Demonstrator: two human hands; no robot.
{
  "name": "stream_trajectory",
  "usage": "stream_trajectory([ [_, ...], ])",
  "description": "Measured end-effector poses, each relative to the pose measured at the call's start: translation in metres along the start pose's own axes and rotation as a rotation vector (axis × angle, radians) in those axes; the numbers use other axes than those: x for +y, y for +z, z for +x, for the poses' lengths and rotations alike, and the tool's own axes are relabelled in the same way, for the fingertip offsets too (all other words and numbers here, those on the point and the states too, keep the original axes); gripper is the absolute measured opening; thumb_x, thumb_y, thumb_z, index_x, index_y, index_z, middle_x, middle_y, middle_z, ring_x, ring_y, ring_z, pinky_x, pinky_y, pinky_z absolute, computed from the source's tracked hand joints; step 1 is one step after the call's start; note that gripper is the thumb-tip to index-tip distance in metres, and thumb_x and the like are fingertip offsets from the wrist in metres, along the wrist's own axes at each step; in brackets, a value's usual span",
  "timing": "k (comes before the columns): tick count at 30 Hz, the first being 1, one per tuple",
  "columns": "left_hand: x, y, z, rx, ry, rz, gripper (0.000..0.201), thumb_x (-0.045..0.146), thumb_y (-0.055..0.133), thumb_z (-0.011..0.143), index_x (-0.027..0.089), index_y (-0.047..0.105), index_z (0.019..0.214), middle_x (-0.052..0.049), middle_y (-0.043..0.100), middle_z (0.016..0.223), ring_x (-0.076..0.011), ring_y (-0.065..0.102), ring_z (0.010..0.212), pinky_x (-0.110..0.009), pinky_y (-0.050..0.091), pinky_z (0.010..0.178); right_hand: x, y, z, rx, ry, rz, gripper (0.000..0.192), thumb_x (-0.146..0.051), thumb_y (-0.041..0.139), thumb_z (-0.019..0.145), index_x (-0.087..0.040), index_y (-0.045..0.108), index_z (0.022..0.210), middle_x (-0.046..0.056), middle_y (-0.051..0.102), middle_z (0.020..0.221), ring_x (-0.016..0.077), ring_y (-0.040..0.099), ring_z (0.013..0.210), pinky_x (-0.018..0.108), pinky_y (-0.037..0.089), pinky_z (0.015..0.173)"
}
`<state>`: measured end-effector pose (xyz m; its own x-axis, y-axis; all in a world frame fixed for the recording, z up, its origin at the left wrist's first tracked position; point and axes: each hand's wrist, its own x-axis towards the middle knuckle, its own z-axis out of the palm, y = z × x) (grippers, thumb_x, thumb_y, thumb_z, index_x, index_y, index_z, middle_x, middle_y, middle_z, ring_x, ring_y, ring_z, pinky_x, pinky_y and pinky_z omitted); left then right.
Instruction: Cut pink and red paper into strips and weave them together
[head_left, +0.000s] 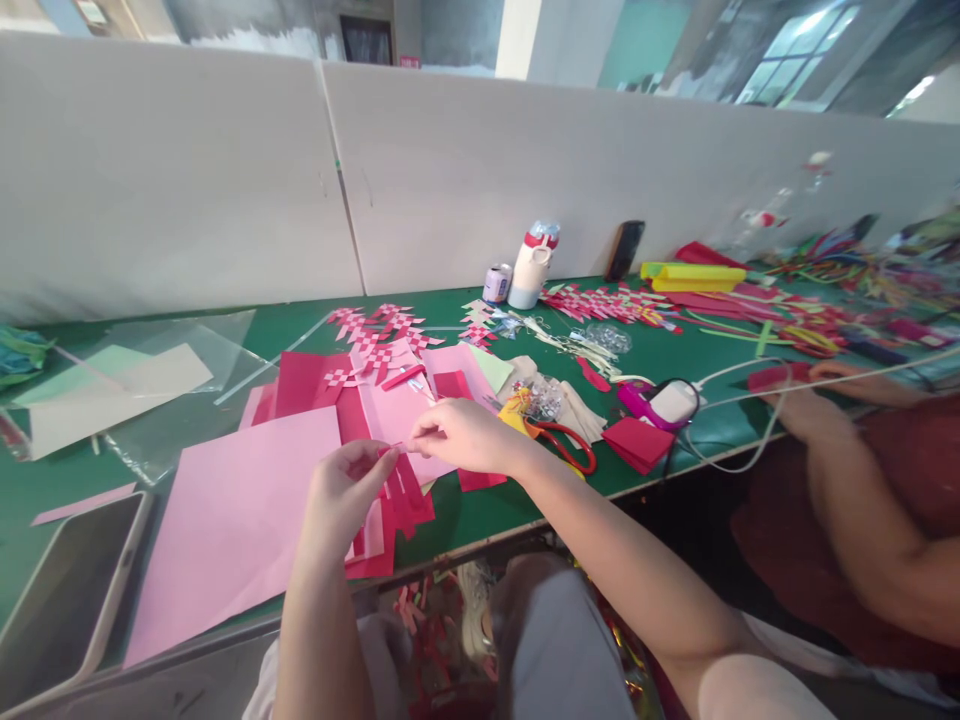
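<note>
Both hands meet over the paper at the table's front. My left hand (339, 492) pinches one end of a small pink paper strip (406, 448), and the fingers of my right hand (463, 434) are closed on its other end. Much of the strip is hidden by the fingertips. Below them lie cut red paper pieces (409, 500). A large pink sheet (240, 510) is left of my left hand. Woven red-and-pink paper pieces (375, 340) lie behind the hands. Orange-handled scissors (574, 450) rest just right of my right wrist.
A phone (71, 590) lies at the near left. A can (496, 284) and a white bottle (531, 270) stand by the partition (480, 170). A white charger with a cable (673, 400) lies to the right, near a co-worker's hand (806, 410) holding red paper.
</note>
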<state>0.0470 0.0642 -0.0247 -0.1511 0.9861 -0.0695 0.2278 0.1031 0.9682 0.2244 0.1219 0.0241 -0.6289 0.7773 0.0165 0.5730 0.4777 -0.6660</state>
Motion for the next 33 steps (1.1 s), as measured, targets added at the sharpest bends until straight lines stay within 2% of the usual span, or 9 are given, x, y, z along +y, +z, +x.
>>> stream_trajectory([
  [6, 0.0013, 0.0009, -0.0008, -0.035, 0.003, 0.061, 0.034, 0.049, 0.066, 0.072, 0.016, 0.065, 0.077, 0.0, 0.062, 0.065, -0.0127, 0.053, 0.062, -0.022, 0.039, 0.058, 0.0052, 0.0047, 0.0015, 0.019, 0.002, 0.006, 0.021, -0.02, 0.055, 0.084, -0.016, 0.068, 0.069, 0.001, 0.069, 0.07, 0.0093, 0.057, 0.062, 0.021, 0.033, 0.057],
  [11, 0.0004, 0.0007, -0.0013, -0.07, -0.008, -0.011, 0.032, 0.043, 0.071, 0.067, 0.016, 0.065, 0.081, -0.002, 0.065, 0.072, -0.0156, 0.058, 0.069, -0.023, 0.042, 0.061, 0.0024, 0.0035, 0.0017, 0.0, 0.03, 0.01, 0.022, -0.019, 0.054, 0.084, -0.016, 0.066, 0.067, 0.001, 0.068, 0.068, 0.0086, 0.056, 0.06, 0.021, 0.033, 0.056],
  [19, -0.0009, -0.0003, 0.0001, -0.07, -0.027, -0.048, 0.03, 0.043, 0.071, 0.069, 0.016, 0.064, 0.078, -0.001, 0.063, 0.071, -0.0132, 0.057, 0.067, -0.022, 0.041, 0.062, 0.0009, 0.0024, 0.0018, -0.023, 0.047, 0.013, 0.024, -0.022, 0.052, 0.087, -0.015, 0.066, 0.069, 0.002, 0.069, 0.07, 0.0094, 0.057, 0.062, 0.021, 0.034, 0.058],
  [25, -0.0015, -0.0012, -0.0004, -0.107, -0.02, -0.092, 0.027, 0.038, 0.073, 0.068, 0.016, 0.065, 0.081, -0.001, 0.066, 0.073, -0.0135, 0.059, 0.07, -0.022, 0.042, 0.063, 0.0038, 0.0063, 0.0042, 0.011, 0.006, 0.092, 0.015, -0.032, 0.065, 0.079, -0.019, 0.072, 0.086, 0.002, 0.072, 0.087, 0.013, 0.062, 0.081, 0.021, 0.038, 0.066],
  [29, -0.0001, -0.0022, -0.0009, -0.101, -0.04, -0.079, 0.029, 0.038, 0.075, 0.065, 0.015, 0.067, 0.08, -0.002, 0.066, 0.07, -0.0139, 0.058, 0.066, -0.023, 0.042, 0.06, 0.0046, 0.0087, 0.0059, 0.014, 0.002, 0.076, 0.012, -0.027, 0.064, 0.081, -0.019, 0.073, 0.08, 0.001, 0.071, 0.077, 0.0114, 0.06, 0.073, 0.021, 0.036, 0.062],
  [33, -0.0003, -0.0021, -0.0003, -0.11, -0.033, -0.071, 0.027, 0.036, 0.075, 0.064, 0.015, 0.066, 0.079, -0.001, 0.064, 0.066, -0.0134, 0.057, 0.063, -0.023, 0.041, 0.058, 0.0036, 0.0092, 0.0058, 0.01, 0.024, 0.068, 0.013, -0.027, 0.064, 0.081, -0.019, 0.073, 0.078, 0.0, 0.071, 0.075, 0.0106, 0.059, 0.068, 0.021, 0.036, 0.06],
])
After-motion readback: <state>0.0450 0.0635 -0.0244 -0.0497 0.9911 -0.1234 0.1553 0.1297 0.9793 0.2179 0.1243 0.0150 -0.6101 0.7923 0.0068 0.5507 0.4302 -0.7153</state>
